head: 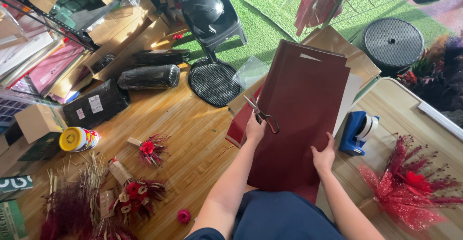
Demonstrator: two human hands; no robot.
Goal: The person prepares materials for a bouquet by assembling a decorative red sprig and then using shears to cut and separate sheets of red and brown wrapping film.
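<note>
Obs., near to far. My left hand [254, 129] is closed around the handles of the scissors [262, 114], blades pointing toward upper left, lying over the dark red wrapping paper [299, 105] at frame centre. My right hand [324, 155] lies open, fingers flat, pinning the sheet's lower right edge.

Progress, as I judge it: the sheet is laid out and steadied, and the blades sit at its left edge. No cut line is visible, so the cutting looks barely begun or not begun. Sheet count uncertain: stacked edges show at the top.

Counts:
- dried-flower bunches, lower left: two large ones, overlapping
- small red boutonnieres on the wooden floor [193, 138]: two
- loose pink flower head [183, 216]: one
- red feathery bouquet [410, 187], lower right: one
- blue tape dispenser [357, 133]: one
- yellow-capped can [78, 139]: one
- black wrapped rolls, upper left: three
- black chair [211, 15], top centre: one
</note>
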